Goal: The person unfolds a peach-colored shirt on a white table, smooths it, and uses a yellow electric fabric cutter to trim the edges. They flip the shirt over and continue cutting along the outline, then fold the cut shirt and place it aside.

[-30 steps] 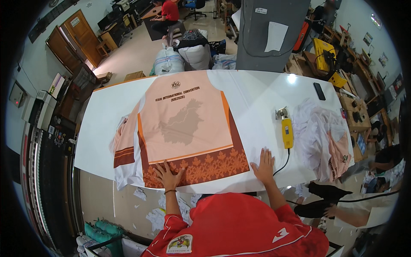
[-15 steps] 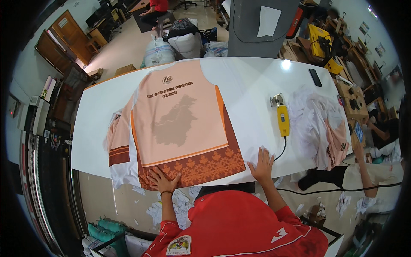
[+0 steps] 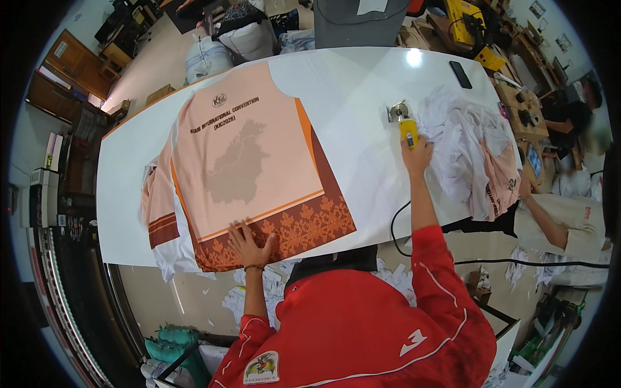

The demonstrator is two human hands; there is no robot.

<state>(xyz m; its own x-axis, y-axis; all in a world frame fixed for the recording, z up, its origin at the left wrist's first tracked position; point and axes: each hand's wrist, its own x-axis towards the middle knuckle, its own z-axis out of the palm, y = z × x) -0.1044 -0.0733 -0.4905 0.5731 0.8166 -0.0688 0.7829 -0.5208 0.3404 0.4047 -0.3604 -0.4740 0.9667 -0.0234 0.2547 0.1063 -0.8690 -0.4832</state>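
Peach fabric panel (image 3: 249, 171) — taupe map above brown, orange-patterned hem (image 3: 307, 223).

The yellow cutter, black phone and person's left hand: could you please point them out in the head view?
Yellow cutter (image 3: 407, 127): head view, on its yellow body.
Black phone (image 3: 460, 75): head view, middle of its upper face.
Left hand (image 3: 248, 247): head view, back of the hand.

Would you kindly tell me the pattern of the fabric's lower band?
The lower band is brown with orange leaf-like motifs in the head view.
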